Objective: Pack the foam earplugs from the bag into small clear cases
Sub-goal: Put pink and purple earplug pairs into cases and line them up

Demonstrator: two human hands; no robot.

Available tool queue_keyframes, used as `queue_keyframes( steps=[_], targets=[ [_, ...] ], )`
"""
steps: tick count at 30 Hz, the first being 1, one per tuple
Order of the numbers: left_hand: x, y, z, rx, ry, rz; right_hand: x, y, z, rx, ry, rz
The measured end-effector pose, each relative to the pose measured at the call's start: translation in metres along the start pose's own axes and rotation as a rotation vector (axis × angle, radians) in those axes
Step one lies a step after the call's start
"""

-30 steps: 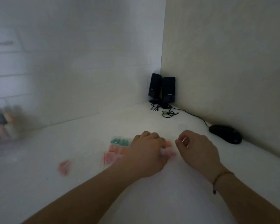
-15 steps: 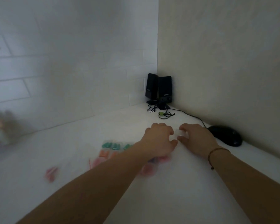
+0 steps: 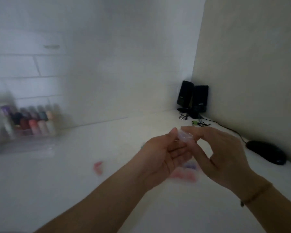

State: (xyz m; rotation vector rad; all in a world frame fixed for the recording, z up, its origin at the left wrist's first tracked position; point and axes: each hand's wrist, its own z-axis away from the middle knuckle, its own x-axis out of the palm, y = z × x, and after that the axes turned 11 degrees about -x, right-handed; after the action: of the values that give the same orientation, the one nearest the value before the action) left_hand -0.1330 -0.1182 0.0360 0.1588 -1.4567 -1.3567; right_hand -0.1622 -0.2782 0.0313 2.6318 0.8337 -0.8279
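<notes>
Hands are meeting above the white desk (image 3: 60, 190), both raised off its surface. The left hand (image 3: 160, 157) is turned palm up, its fingertips (image 3: 173, 132) pinching one end of a small clear case (image 3: 186, 137). The right hand (image 3: 225, 153) is gripping the other end of the same case between thumb and forefinger, its remaining fingers loosely curled; a thin bracelet (image 3: 254, 195) is circling that wrist. Blur is hiding whether the case is open or closed and whether anything is lying inside it.

Below the hands, on the desk, a smear of pink and purple is showing through clear plastic: the foam earplugs (image 3: 185, 175), too blurred to count. A lone pink earplug (image 3: 97, 167) is lying well apart to their left.

At the far left, a rack of small coloured bottles (image 3: 34, 123) is standing against the tiled wall. In the far corner two black speakers (image 3: 192, 100) are standing side by side, and a black mouse (image 3: 265, 153) is sitting at the right, beside the beige wall.
</notes>
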Motion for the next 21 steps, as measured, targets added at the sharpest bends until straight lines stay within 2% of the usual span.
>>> queue_keyframes(
  steps=[2, 7, 12, 16, 19, 21],
  targets=[
    [-0.012, -0.002, 0.018, 0.118, 0.025, 0.043, 0.015, -0.024, -0.009, -0.042, -0.003, 0.111],
    [-0.041, -0.006, 0.049, 0.302, 0.148, 0.182, 0.058, -0.072, -0.024, -0.028, 0.016, 0.034],
    [-0.082, -0.003, 0.066, 0.353, 0.239, 0.162, 0.087, -0.105, -0.036, -0.098, 0.013, 0.051],
    [-0.103, 0.005, 0.076, 0.363, 0.236, 0.200, 0.112, -0.118, -0.046, -0.107, 0.021, 0.083],
    [-0.113, 0.011, 0.081, 0.361, 0.213, 0.188, 0.121, -0.125, -0.053, -0.037, 0.008, 0.028],
    [-0.121, 0.013, 0.081, 0.335, 0.213, 0.089, 0.121, -0.129, -0.057, 0.049, 0.009, -0.042]
  ],
)
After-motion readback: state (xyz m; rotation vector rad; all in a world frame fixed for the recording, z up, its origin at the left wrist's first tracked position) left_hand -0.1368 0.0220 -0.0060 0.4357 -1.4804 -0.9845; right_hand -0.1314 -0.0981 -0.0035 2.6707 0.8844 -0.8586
